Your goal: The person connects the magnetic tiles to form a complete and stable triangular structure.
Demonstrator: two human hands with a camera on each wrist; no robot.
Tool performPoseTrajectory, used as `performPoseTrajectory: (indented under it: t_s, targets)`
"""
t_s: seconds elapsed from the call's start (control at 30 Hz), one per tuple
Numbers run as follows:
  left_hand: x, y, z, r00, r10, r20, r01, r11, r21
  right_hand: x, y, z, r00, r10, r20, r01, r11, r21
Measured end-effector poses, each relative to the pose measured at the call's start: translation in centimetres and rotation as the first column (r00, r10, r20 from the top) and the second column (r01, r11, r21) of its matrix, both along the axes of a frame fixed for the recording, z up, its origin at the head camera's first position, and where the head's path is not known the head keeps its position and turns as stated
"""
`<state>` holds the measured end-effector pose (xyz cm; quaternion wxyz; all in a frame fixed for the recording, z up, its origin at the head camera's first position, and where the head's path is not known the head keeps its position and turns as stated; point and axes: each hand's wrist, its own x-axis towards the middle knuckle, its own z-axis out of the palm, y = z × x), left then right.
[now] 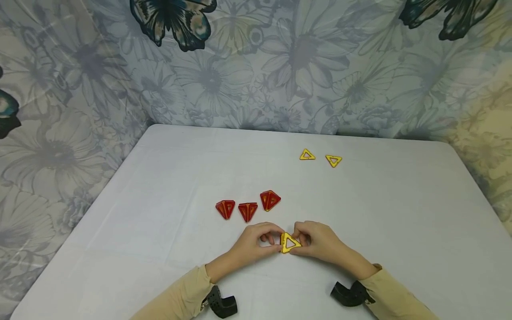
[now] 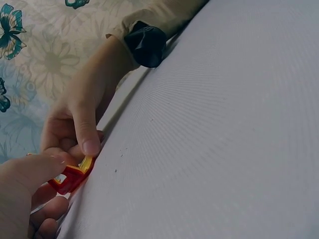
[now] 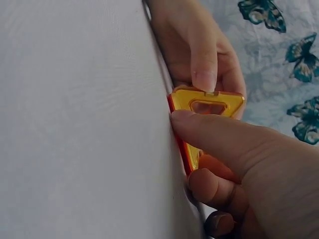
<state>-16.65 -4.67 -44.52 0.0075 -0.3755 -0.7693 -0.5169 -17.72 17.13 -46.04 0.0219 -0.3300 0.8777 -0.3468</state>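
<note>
Close to the front of the table, both hands pinch a small piece of triangular tiles between them. A yellow triangle tile [image 1: 290, 242] with an open centre faces up, and red tile [image 2: 67, 183] shows along its side in the wrist views. My left hand [image 1: 256, 242] holds the piece's left edge between thumb and fingers. On the opposite side, my right hand [image 1: 320, 240] grips it, its thumb lying over the yellow face [image 3: 232, 99]. Just beyond the hands lie three red pieces [image 1: 226, 209], [image 1: 248, 212], [image 1: 270, 200], each made of joined triangles.
Two single yellow triangle tiles [image 1: 307, 154], [image 1: 334, 160] lie flat near the back edge of the white-covered table [image 1: 180, 160]. Black wrist devices [image 1: 222, 304] hang at both sleeves. Flower-and-butterfly cloth [image 1: 240, 75] stands behind the table.
</note>
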Motion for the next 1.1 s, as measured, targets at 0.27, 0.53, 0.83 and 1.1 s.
performPoseTrajectory:
  t_s: [0.27, 0.53, 0.83, 1.1]
  targets:
    - [0.2, -0.1, 0.6, 1.0, -0.005, -0.027, 0.006, 0.999, 0.038, 0.3, -0.6, -0.3, 1.0, -0.021, -0.009, 0.021, 0.999, -0.032]
    - [0.1, 0.0, 0.6, 1.0, 0.0, -0.031, 0.001, 0.999, 0.044, 0.5, -0.9, -0.3, 0.998, -0.031, -0.059, 0.027, 0.998, -0.062]
    - [0.0, -0.1, 0.6, 0.999, -0.035, -0.002, 0.035, 0.999, 0.016, 0.5, -0.9, -0.3, 0.997, -0.036, -0.062, 0.032, 0.998, -0.059]
    - [-1.0, -0.2, -2.5, 0.999, -0.05, -0.004, 0.05, 0.998, -0.032, 0.5, -0.8, -0.4, 0.998, -0.032, -0.063, 0.027, 0.997, -0.068]
